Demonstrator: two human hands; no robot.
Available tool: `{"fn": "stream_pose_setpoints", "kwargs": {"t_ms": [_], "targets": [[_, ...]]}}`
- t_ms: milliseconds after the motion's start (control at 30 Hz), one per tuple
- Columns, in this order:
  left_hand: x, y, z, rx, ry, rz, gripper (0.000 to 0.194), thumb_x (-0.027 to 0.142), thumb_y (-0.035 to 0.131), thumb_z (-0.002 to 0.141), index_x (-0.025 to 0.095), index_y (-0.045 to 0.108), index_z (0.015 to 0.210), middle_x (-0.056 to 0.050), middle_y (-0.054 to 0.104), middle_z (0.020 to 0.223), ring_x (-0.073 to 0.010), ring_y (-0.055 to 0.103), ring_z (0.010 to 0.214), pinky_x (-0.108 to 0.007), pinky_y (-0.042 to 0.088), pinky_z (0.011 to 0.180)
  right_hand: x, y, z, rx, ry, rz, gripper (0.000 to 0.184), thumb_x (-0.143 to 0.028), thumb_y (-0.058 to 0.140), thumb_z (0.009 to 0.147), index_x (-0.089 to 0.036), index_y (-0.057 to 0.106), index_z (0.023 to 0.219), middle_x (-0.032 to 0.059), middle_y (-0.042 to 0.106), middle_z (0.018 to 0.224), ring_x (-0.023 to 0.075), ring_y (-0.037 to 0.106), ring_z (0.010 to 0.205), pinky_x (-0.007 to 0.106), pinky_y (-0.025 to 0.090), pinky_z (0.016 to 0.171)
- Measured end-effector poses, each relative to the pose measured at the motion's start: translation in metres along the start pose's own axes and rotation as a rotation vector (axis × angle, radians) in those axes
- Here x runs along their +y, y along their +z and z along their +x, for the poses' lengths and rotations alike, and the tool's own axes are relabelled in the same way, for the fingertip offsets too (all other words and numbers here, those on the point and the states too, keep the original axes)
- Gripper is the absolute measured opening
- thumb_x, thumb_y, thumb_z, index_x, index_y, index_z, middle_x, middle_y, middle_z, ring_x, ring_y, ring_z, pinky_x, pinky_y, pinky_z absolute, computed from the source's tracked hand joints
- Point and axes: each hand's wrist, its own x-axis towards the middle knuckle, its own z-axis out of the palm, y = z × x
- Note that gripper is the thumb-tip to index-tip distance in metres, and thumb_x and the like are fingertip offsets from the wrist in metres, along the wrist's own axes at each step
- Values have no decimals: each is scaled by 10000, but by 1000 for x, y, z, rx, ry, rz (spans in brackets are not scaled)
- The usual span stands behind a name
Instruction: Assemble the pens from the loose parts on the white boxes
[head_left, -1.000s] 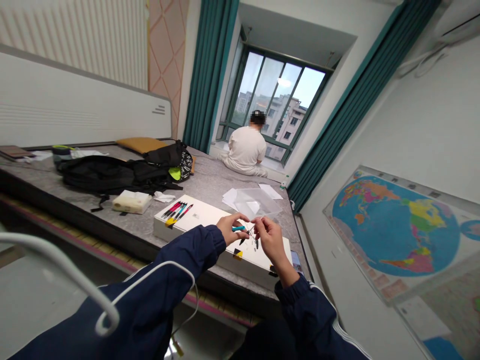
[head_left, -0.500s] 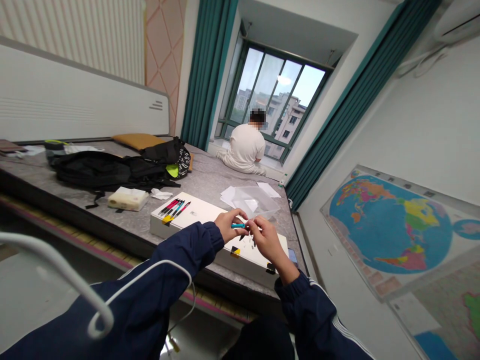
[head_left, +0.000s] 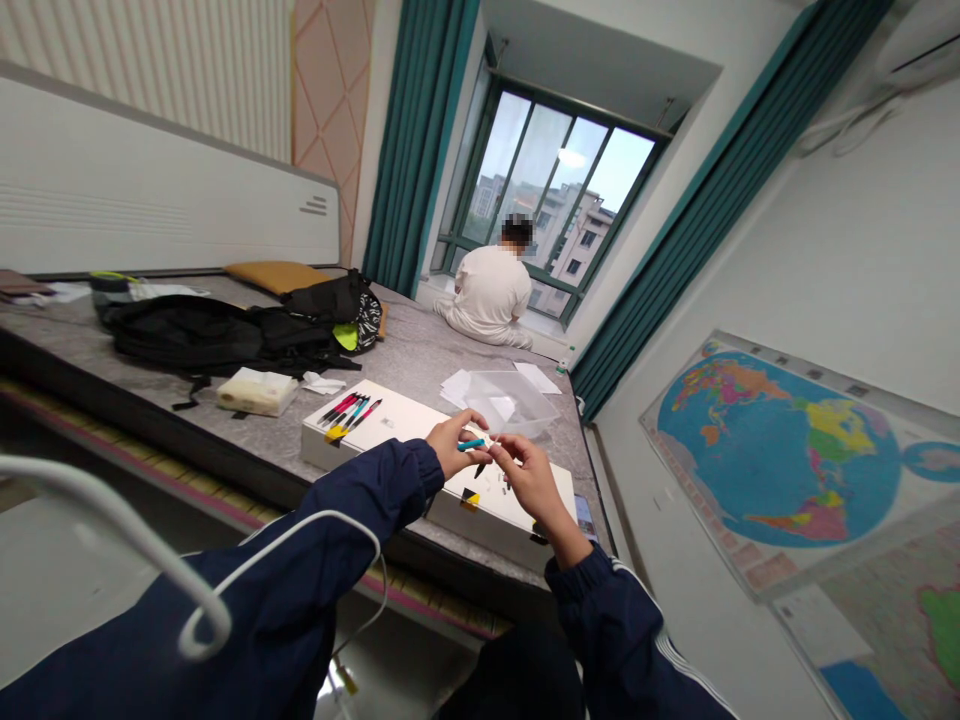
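My left hand (head_left: 451,445) is closed around a teal pen barrel (head_left: 471,444) above a white box (head_left: 405,420). Close to the barrel's right end, my right hand (head_left: 523,468) pinches with thumb and forefinger. Something thin and pale shows at those fingertips, too small to make out. A dark, pointed pen part (head_left: 480,469) shows just under the fingers. Small loose pieces (head_left: 504,482) lie on the box lid below my right hand, partly hidden by it. Several red, black and teal pens (head_left: 350,411) lie side by side at the box's left end.
Behind the box stand a clear plastic bin (head_left: 517,405) and white papers (head_left: 535,378). A tissue pack (head_left: 257,391) and a black backpack (head_left: 187,335) lie to the left on the grey bed (head_left: 409,345). A person (head_left: 491,295) sits by the window. A white cable (head_left: 300,530) crosses my left sleeve.
The teal barrel has shifted slightly left and tilted, and more of it shows. My fingertips have drawn a little apart, with a thin pale thing visible between them.
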Motion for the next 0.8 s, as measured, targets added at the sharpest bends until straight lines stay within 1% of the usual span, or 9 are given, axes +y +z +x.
{"fn": "stream_pose_setpoints", "kwargs": {"t_ms": [67, 100, 200, 333, 433, 533, 667, 733, 800], "targets": [[0, -3, 0, 22, -10, -11, 464, 312, 746, 622, 198, 501, 1000, -1, 692, 725, -156, 654, 688, -258, 484, 664, 4, 3, -3, 34, 19, 33, 307, -442, 613, 783, -218, 681, 983, 41, 620, 794, 173, 531, 705, 265, 438, 598], [0, -4, 0, 27, -14, -13, 484, 321, 746, 622, 198, 498, 1019, -4, 694, 737, -156, 654, 690, -258, 486, 662, 5, 5, -4, 45, 18, 40, 305, -436, 621, 779, -218, 682, 982, 47, 622, 814, 177, 537, 726, 267, 448, 604], [-2, -5, 0, -4, -14, -17, 520, 283, 747, 612, 198, 503, 1063, 0, 688, 716, -149, 646, 661, -246, 483, 630, 10, 8, -7, 48, 14, 70, 260, -428, 621, 779, -213, 701, 902, 64, 635, 882, 193, 558, 804, 274, 473, 632], [-5, -1, -1, -60, -41, -58, 541, 225, 756, 580, 182, 523, 1066, 7, 670, 648, -127, 612, 573, -215, 460, 555, 16, 13, -9, 24, 25, 113, 255, -434, 593, 798, -204, 700, 830, 61, 651, 888, 199, 583, 842, 286, 489, 671], [-5, 1, -2, -93, -128, -127, 559, 283, 765, 575, 175, 515, 1063, -13, 678, 698, -81, 522, 435, -187, 408, 430, 20, 16, -11, 60, 45, 143, 272, -442, 595, 790, -189, 687, 834, 61, 657, 889, 199, 594, 836, 288, 492, 672], [-4, 2, -2, -97, -167, -128, 538, 367, 747, 592, 179, 508, 1037, -32, 679, 785, -59, 461, 387, -179, 370, 357, 22, 19, -12, 114, 91, 246, 282, -445, 600, 786, -175, 649, 851, 63, 664, 881, 196, 605, 842, 297, 503, 706], [-5, 0, -1, -35, -164, 0, 410, 400, 637, 699, 179, 515, 1022, -10, 658, 783, -56, 435, 405, -194, 384, 397, 25, 17, -16, 138, 132, 427, 258, -430, 580, 811, -178, 584, 869, 50, 667, 837, 175, 631, 789, 316, 520, 720], [-7, -1, 0, -27, -164, 50, 321, 353, 564, 751, 178, 518, 1016, 2, 656, 746, -75, 458, 453, -205, 404, 460, 27, 13, -19, 107, 137, 395, 259, -424, 582, 812, -173, 587, 878, 48, 665, 800, 174, 640, 745, 309, 523, 680], [-9, -2, 1, -35, -153, 89, 264, 297, 502, 777, 179, 521, 1012, 7, 663, 729, -94, 478, 502, -218, 416, 521, 29, 9, -22, 69, 125, 295, 268, -422, 583, 813, -165, 606, 885, 51, 664, 777, 177, 644, 712, 297, 519, 646]]}}
